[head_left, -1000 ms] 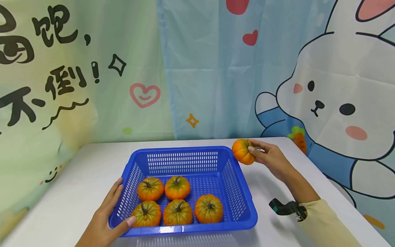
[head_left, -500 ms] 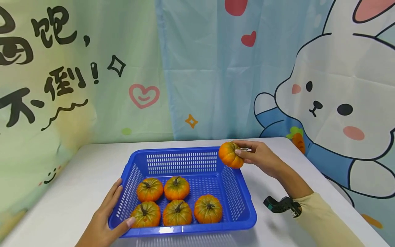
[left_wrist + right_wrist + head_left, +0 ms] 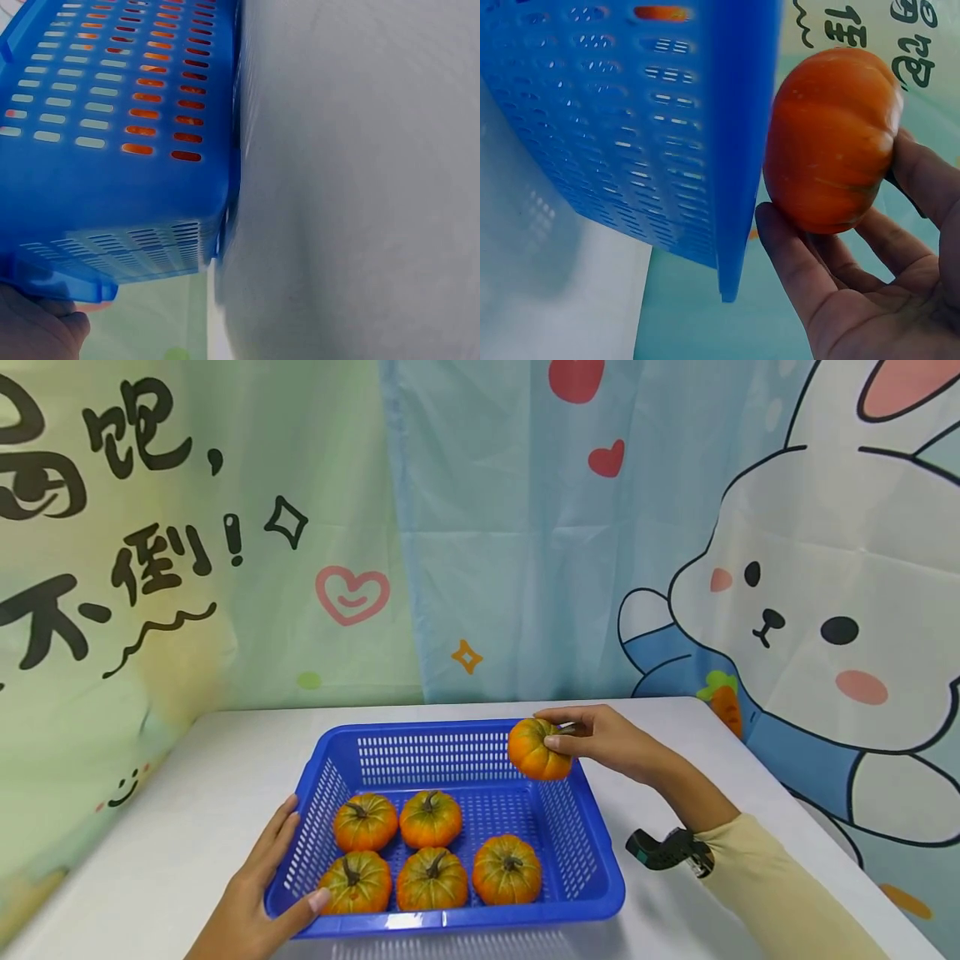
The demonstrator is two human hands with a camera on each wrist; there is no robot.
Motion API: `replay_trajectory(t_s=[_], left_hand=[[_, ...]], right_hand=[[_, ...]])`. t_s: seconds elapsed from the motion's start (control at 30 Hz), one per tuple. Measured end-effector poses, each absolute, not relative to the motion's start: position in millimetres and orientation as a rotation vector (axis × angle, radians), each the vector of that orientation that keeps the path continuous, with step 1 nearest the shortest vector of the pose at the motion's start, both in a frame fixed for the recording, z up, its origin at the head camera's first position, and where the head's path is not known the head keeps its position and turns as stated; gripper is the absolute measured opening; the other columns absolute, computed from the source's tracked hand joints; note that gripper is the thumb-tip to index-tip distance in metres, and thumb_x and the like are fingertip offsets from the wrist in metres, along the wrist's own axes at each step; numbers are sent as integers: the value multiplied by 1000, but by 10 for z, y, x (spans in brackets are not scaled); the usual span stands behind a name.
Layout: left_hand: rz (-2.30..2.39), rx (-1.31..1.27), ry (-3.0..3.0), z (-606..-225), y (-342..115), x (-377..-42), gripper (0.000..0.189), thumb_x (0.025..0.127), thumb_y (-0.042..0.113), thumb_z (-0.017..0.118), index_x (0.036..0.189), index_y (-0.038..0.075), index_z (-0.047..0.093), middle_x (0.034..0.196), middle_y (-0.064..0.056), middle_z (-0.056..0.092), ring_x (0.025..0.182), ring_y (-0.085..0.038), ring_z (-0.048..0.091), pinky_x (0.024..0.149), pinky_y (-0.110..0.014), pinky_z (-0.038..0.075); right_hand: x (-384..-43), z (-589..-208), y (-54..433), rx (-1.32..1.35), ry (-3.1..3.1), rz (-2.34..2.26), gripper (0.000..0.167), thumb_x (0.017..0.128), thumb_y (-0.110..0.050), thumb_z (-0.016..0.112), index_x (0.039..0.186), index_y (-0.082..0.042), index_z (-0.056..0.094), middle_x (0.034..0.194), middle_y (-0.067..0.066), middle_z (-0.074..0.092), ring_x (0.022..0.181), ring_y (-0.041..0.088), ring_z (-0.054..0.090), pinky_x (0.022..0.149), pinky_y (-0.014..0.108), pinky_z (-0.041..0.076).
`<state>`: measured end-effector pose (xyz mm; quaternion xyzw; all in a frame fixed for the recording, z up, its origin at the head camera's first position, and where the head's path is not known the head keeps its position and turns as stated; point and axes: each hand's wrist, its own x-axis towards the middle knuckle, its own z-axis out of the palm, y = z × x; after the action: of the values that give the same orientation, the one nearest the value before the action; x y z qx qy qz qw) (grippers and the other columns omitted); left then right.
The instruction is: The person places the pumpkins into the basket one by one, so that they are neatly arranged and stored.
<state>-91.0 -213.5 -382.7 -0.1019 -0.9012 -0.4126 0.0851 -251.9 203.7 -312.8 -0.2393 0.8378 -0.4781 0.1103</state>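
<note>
Over the back right corner of the blue plastic basket (image 3: pixel 611 868), my right hand (image 3: pixel 618 742) holds a small orange pumpkin (image 3: pixel 536 750) by its stem side, thumb and fingers around it. The right wrist view shows this pumpkin (image 3: pixel 832 142) just past the basket's rim (image 3: pixel 739 150), stem turned toward the palm. My left hand (image 3: pixel 251 889) grips the basket's front left side, its thumb over the rim and its fingers along the outer edge. Several more pumpkins (image 3: pixel 432 877) sit stem up inside the basket, toward its left and front.
The basket stands on a white table (image 3: pixel 187 827). Behind it hangs a printed curtain (image 3: pixel 487 568) with a rabbit and lettering. A black wrist device (image 3: pixel 670 850) is strapped at the right sleeve (image 3: pixel 780 885).
My right hand has carried the pumpkin leftward and slightly down, from outside the basket's right rim to above its inside. The left hand and the basket stay where they were.
</note>
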Motion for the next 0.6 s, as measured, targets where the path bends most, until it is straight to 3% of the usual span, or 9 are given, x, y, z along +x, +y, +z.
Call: replay_trajectory(t_s=[0.27, 0.6], left_hand=[[-1216, -291, -2706, -3824, -2141, -912, 88, 88, 39, 67, 155, 6, 21, 162, -2, 7, 139, -48, 24, 97, -62, 33], [-1210, -280, -2716, -3829, -2146, -922, 88, 87, 40, 67, 155, 8, 21, 162, -2, 7, 139, -48, 23, 97, -63, 32]], right_hand=[[-2547, -3107, 1912, -719, 2432, -1355, 55, 91, -30, 69, 139, -7, 54, 137, 16, 50, 116, 32, 58, 91, 40, 52], [-2564, -3172, 1787, -725, 2421, -1278, 53, 89, -28, 72, 135, -6, 57, 131, 14, 56, 119, 37, 55, 90, 39, 52]])
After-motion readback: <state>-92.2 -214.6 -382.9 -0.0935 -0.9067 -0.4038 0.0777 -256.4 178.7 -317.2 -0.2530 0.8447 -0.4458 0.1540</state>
